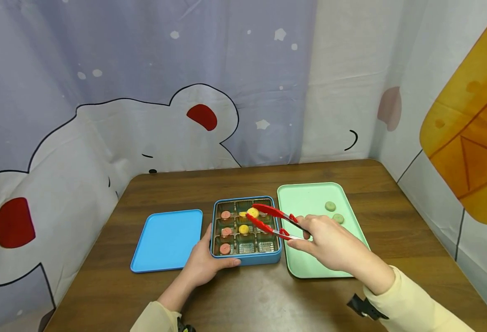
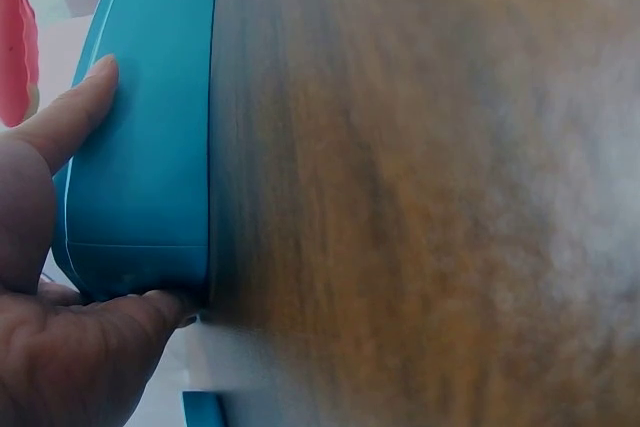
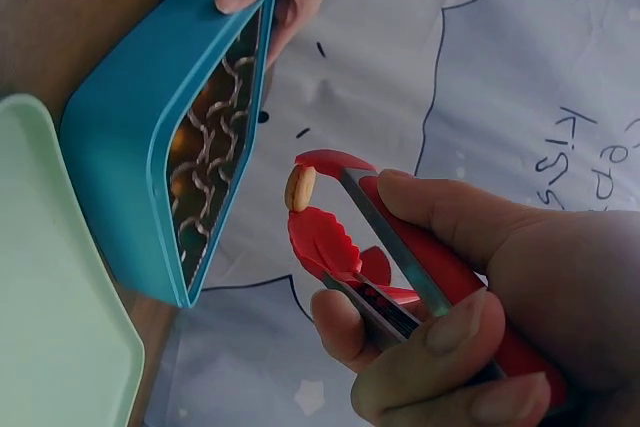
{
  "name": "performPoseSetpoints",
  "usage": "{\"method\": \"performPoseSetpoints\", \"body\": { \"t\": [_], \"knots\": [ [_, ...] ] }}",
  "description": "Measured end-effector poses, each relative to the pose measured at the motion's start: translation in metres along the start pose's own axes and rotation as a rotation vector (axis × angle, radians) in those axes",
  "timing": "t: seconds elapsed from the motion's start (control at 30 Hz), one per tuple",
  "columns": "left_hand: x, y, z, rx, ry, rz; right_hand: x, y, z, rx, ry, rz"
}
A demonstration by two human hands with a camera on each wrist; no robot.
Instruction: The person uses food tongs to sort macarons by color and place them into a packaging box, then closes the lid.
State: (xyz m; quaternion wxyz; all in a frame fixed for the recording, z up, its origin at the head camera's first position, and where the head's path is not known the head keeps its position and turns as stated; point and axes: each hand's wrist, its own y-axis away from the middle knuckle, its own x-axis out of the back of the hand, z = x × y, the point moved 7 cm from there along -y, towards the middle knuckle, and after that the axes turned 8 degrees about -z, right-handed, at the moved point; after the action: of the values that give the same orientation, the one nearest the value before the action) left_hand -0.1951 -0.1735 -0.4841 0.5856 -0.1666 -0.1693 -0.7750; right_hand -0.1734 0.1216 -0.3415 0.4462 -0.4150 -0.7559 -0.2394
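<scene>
Your right hand (image 1: 330, 242) squeezes the red tongs (image 1: 274, 220), fingers (image 3: 440, 332) curled round both arms so the scalloped tips pinch a yellow cookie (image 1: 253, 212). The cookie hangs over the far middle compartment of the blue tin (image 1: 246, 258), which sits near the middle of the tabletop (image 1: 268, 295), a little toward the near edge. Whether the cookie touches the compartment floor I cannot tell from the pictures.

Your left hand (image 1: 203, 263) steadies the tin at its near left corner, thumb along the side wall and fingers (image 2: 75, 112) curled against the front wall, likely so the tin does not slide while the tongs work over it.

Inside, three pink cookies (image 1: 225, 231) fill the left column and another yellow one (image 1: 243, 229) lies in the centre. The blue lid (image 1: 166, 240) lies flat just left of the tin. The green tray (image 1: 309, 267), just right of it, carries two green cookies (image 1: 334, 212) near its far right side, within the tongs' easy reach.
</scene>
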Motion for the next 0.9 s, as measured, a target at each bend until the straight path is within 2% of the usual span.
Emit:
{"method": "performPoseSetpoints", "body": {
  "t": [0.27, 0.57, 0.73, 0.9],
  "knots": [
    [0.0, 0.0, -0.001, 0.011, -0.005, 0.006, -0.014, -0.002, -0.008, 0.011, -0.005, -0.024],
    [-0.001, 0.0, -0.001, 0.015, 0.012, -0.009, -0.034, -0.001, -0.012, 0.09, 0.007, -0.066],
    [-0.001, 0.0, 0.0, 0.017, 0.012, -0.012, -0.038, 0.001, -0.009, 0.069, 0.012, -0.072],
    [0.0, 0.0, 0.0, 0.017, 0.005, 0.0, -0.03, 0.003, -0.007, 0.041, 0.011, -0.052]
  ]
}}
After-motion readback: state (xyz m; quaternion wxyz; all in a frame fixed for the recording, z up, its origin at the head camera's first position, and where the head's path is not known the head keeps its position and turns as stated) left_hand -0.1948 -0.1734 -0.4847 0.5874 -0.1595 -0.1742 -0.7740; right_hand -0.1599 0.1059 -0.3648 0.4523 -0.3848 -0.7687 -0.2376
